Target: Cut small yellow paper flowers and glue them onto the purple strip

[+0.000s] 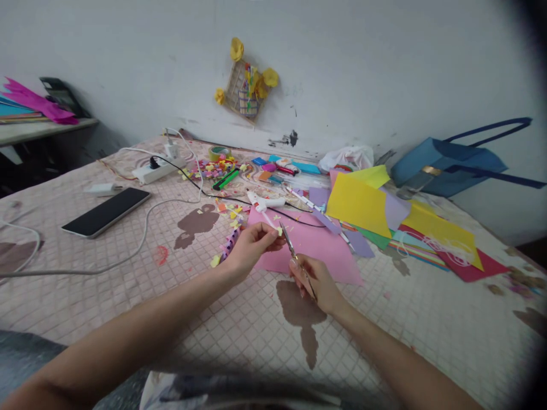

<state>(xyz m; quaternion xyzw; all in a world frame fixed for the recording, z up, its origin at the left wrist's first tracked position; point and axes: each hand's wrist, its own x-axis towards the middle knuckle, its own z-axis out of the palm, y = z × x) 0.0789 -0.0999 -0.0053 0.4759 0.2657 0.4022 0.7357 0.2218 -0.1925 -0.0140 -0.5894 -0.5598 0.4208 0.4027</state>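
My left hand (260,242) is closed, with thumb and forefinger pinching a small pale yellow paper piece (280,231). My right hand (314,279) grips a slim metal tool (289,242) that looks like tweezers. Its narrow tips point away from me and come close to the yellow piece; whether they touch it I cannot tell. Under both hands lies a pink paper sheet (316,250). Just beyond, a white glue gun (265,202) rests at the sheet's far edge. Beside my left wrist is a purple strip with dark dots (231,244), partly hidden.
A phone (106,212), a power strip (157,169) and cables occupy the left. Paper cutouts (209,169), a green cutter (226,179) and a tape roll (219,152) lie farther back. Coloured sheets (359,205) and a blue bag (444,165) are at right.
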